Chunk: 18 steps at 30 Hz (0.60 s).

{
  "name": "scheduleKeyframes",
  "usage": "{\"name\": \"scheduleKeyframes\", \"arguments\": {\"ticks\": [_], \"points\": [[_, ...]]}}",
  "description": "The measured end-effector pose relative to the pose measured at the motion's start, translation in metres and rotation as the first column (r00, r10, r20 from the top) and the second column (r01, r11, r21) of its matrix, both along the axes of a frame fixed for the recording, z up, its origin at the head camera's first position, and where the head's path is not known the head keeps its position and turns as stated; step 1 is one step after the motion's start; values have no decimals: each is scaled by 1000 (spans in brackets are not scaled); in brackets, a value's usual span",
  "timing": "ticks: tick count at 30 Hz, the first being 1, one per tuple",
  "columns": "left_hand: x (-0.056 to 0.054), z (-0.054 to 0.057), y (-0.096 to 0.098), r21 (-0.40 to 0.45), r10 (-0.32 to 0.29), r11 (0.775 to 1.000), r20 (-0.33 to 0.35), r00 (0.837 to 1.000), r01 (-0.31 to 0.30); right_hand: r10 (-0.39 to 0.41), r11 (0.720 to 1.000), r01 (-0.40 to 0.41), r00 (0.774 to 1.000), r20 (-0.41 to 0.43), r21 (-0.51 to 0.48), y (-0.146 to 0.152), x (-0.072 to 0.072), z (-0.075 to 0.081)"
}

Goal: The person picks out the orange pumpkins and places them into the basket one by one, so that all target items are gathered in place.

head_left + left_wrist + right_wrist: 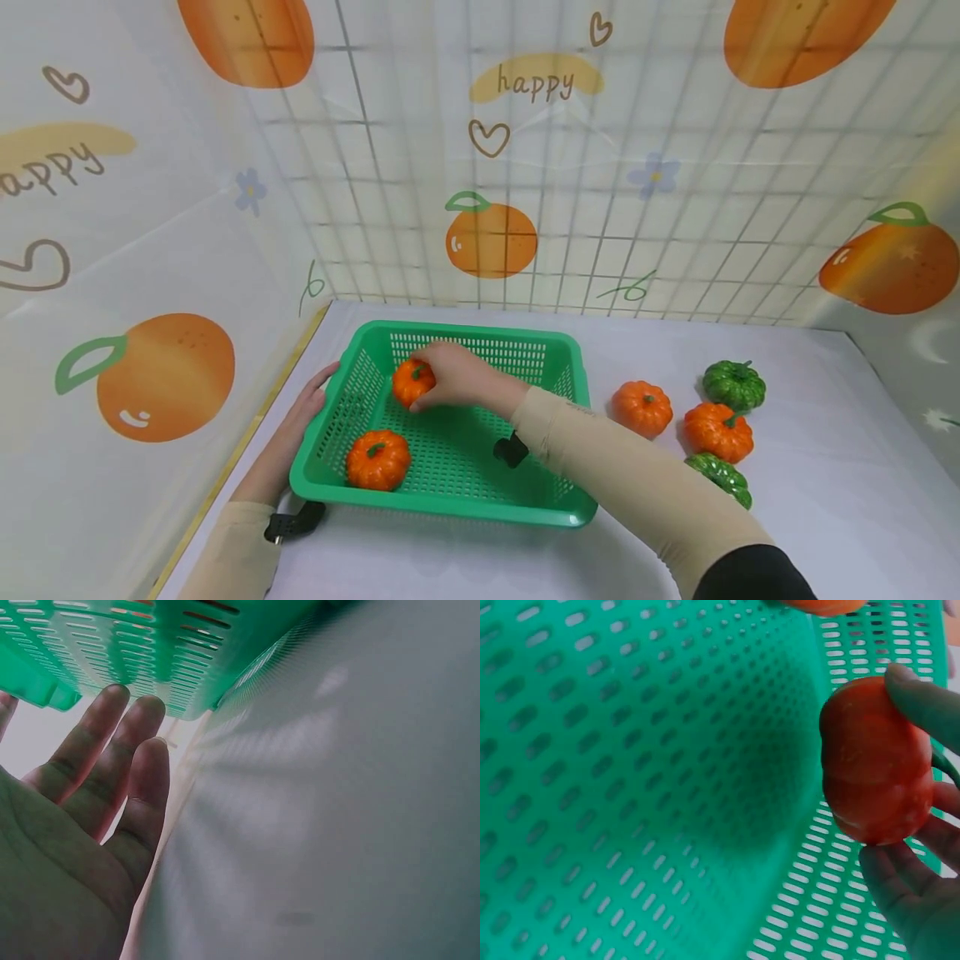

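Note:
My right hand (pixel 461 375) pinches a small orange pumpkin (pixel 408 385) between thumb and fingers, inside the back left part of a green plastic basket (pixel 450 507). In the right wrist view this ribbed pumpkin (pixel 876 765) shows above the perforated floor, the thumb on one side and the fingertips on the other. A second orange pumpkin (pixel 378 461) sits in the basket's front left corner. Along the basket's left outer side lies my left hand (pixel 296 421). The left wrist view shows its fingers (pixel 139 739) extended, tips at the slotted wall.
To the right of the basket, two orange pumpkins (pixel 642 408) and two green ones (pixel 733 385) lie on the white table (pixel 825 467); my right forearm partly covers the nearest green one. Printed sheets (pixel 390 167) hang behind and at the sides.

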<state>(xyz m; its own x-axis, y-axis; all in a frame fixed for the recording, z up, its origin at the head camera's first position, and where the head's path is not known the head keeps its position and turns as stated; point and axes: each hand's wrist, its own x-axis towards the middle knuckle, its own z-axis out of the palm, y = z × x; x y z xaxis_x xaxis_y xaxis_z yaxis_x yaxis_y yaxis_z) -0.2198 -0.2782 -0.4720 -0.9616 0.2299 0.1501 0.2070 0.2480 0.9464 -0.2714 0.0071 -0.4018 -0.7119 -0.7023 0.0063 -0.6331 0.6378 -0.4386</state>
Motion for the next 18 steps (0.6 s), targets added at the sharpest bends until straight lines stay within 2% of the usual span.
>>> {"name": "scheduleKeyframes", "arguments": {"ticks": [4,11,14,18], "points": [[0,-1,2,15,0,1000,-27,1000,1,5,1000,-5,1000,9,29,-5,-2,-7],[-4,-7,-1,12,10,1000,-115,993,-8,20,999,-20,1000,10,28,-11,-5,-18],[-5,-7,-1,4,5,1000,-126,992,-4,10,999,-11,1000,25,35,-12,-6,-20],[-1,-5,0,14,-2,1000,-83,997,3,-13,999,11,999,36,34,-13,-6,-22]]}}
